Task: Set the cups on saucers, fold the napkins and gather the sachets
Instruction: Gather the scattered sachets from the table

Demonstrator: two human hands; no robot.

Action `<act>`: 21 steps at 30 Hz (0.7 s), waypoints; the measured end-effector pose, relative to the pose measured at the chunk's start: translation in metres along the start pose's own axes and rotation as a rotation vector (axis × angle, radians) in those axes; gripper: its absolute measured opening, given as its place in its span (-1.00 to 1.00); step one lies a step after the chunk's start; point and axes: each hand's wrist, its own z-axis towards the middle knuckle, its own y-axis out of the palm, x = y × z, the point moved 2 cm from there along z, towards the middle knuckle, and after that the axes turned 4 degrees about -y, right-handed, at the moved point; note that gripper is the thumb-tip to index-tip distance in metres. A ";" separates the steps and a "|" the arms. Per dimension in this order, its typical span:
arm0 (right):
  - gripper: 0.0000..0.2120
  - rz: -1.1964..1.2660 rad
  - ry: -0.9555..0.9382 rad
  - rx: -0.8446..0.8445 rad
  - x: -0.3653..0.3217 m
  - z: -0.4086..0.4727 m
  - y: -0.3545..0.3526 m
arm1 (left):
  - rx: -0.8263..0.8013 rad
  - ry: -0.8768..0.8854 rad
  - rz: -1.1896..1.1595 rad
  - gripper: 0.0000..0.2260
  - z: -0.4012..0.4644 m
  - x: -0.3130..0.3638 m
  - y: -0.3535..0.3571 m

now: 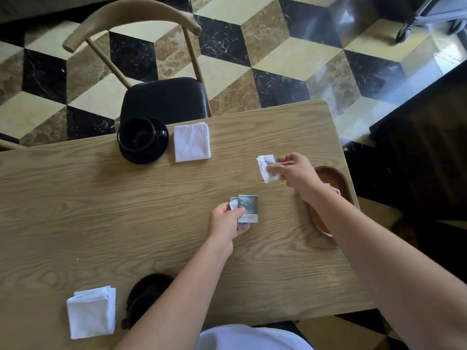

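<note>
1. A light wood-grain bench (101,198) fills the frame, seen from above by the person working at it, over a floor (278,59) of cream, brown and black marble cubes.
2. A wooden chair (156,97) with a black seat pad stands at the far edge of the bench.
3. A brown oval tray (331,178) lies near the right edge, partly hidden under the right forearm; something reddish shows inside it, too covered to identify.
4. A black cup (137,133) sits on a black saucer (151,155) at the far side. A second dark cup and saucer (144,296) appear at the near edge, mostly behind the left arm.
5. One folded white napkin (192,142) lies just beside the far saucer; another folded napkin (91,311) lies left of the near cup.
6. The left hand (227,221) is closed on a small bunch of grey sachets (247,208) at mid-bench.
7. The right hand (293,170) pinches a white sachet (266,168) between thumb and fingers, left of the tray.
</note>
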 end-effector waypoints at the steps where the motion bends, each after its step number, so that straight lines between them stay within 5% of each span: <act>1: -0.58 0.060 0.032 -0.015 0.004 -0.016 -0.003 | -0.004 0.014 0.002 -0.87 -0.001 0.002 0.009; 4: -0.55 0.160 0.087 -0.068 0.028 -0.060 -0.012 | -0.070 0.047 0.041 -0.83 -0.008 0.005 0.038; 10: -0.85 0.332 0.071 -0.050 0.066 -0.101 -0.049 | -0.227 0.017 0.175 -0.78 -0.020 -0.013 0.087; 21: -0.86 0.151 0.108 0.100 0.116 -0.089 -0.131 | -0.215 -0.040 0.354 -0.83 -0.025 -0.042 0.173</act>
